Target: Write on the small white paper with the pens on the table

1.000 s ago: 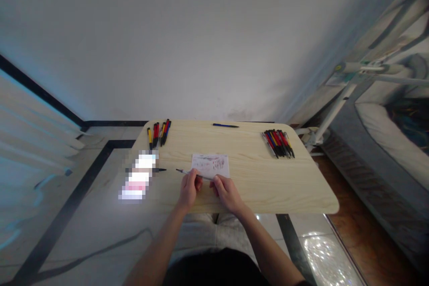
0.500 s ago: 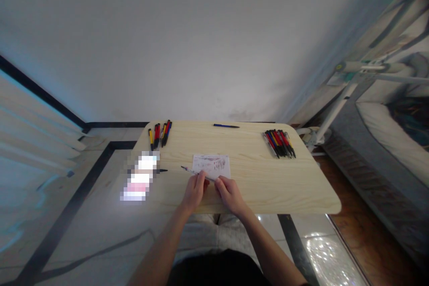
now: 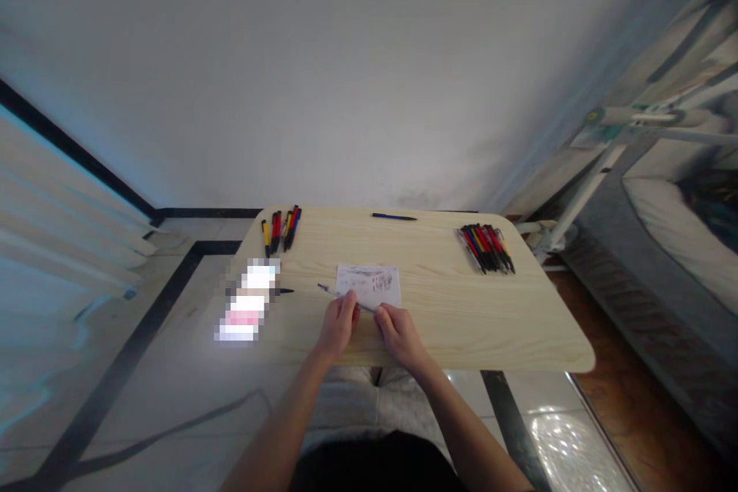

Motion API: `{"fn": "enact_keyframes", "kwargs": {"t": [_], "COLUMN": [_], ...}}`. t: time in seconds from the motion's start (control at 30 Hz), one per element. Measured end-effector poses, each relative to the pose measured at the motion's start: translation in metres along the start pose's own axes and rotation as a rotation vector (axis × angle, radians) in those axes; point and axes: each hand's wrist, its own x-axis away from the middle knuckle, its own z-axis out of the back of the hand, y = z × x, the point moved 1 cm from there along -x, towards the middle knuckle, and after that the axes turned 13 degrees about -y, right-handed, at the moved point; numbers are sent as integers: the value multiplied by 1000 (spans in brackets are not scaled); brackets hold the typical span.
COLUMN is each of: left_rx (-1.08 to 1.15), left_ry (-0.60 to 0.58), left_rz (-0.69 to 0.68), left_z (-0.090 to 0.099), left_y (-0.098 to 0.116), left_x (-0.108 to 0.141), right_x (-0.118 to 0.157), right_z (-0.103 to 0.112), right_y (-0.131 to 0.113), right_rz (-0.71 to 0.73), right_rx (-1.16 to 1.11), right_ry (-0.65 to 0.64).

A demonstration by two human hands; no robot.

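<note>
Both hands are together near the front middle of the table, closed on one slim pale pen (image 3: 328,290). My left hand (image 3: 337,326) grips it along the barrel, and its dark-tipped end sticks out to the left. My right hand (image 3: 400,334) pinches the pen's other end, which its fingers mostly hide. Just beyond, partly behind the pen and fingers, lies a white sheet of paper (image 3: 369,280) covered in dark scribbles.
A blue pen (image 3: 394,217) lies at the table's far edge. Several coloured pens (image 3: 277,231) lie at the back left, and a larger bunch of pens (image 3: 485,248) at the right. A blurred bright patch (image 3: 247,300) covers the left side, with a dark pen tip (image 3: 287,290) beside it.
The whole view has shifted slightly, so the table appears a little further right. Both hands keep their hold on the pen, with hardly any movement.
</note>
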Motion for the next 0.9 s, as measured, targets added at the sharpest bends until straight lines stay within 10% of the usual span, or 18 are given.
{"fn": "enact_keyframes", "kwargs": {"t": [0.9], "left_rx": [217], "left_ry": [49], "left_rz": [-14], "left_z": [1], "left_y": [-10], "left_x": [-3], "right_x": [0], "right_z": [-3], "right_y": [-6], "right_rz": [23], "right_rx": [77], "right_ry": [8]}}
